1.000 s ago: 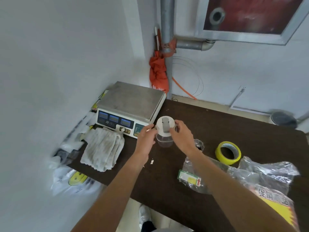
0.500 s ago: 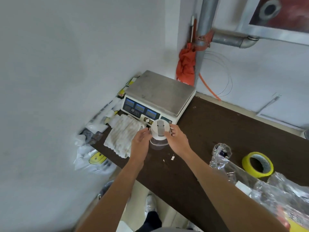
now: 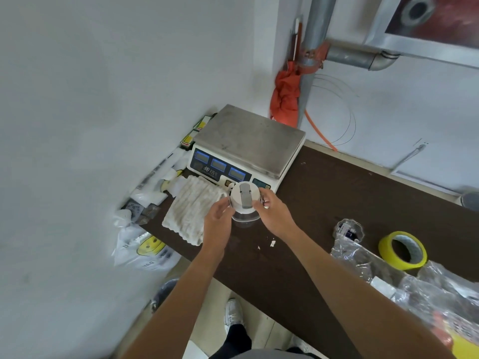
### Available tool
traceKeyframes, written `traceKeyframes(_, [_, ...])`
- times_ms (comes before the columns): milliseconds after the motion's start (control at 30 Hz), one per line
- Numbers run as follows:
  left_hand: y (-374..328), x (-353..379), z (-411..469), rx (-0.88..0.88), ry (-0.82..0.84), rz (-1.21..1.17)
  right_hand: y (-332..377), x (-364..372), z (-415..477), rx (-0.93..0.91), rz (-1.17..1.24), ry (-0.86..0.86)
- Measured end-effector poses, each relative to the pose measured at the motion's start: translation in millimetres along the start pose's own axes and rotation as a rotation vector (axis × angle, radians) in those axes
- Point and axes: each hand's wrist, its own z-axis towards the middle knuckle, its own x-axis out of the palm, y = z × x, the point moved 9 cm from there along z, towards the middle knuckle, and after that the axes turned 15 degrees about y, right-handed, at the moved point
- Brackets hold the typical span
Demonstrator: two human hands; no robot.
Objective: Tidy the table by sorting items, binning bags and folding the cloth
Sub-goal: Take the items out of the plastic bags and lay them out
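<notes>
Grip: left hand (image 3: 217,225) and right hand (image 3: 275,216) both clasp the jar (image 3: 245,220), fingers curled at either side of its white lid (image 3: 237,199).
Jar: just in front of the scale (image 3: 248,141), beside the cloth (image 3: 190,212); whether its base touches the table (image 3: 324,203) I cannot tell.
Risk: the clear wall looks slick, so a slack hold could drop it onto the scale's keys.
Lid: if loose, carrying by it may part it from the jar.
Left over: bags (image 3: 363,264) and tape (image 3: 403,251) lie well apart, to the right.

A yellow smiley face marks the white plastic bag (image 3: 145,251), whose dark lettering is too blurred to read. The logo and small print on the front panel of the scale (image 3: 248,141) are likewise illegible.
</notes>
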Motion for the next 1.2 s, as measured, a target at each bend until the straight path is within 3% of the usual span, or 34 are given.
traceKeyframes(433, [-7,0,-1,0.056,-0.041,0.120,-14,0,-7,0.047,0.117,-0.029])
traceKeyframes(700, [-55,39,8,0.247,-0.004,0.253,-33,-52,-35,0.067,0.164,-0.136])
traceKeyframes(867, [-85,99,10,0.430,0.105,0.440,-64,-97,-59,0.125,0.160,-0.236])
traceKeyframes(1200, [-56,251,16,0.366,0.530,0.537,-130,-190,-138,0.228,0.174,-0.487])
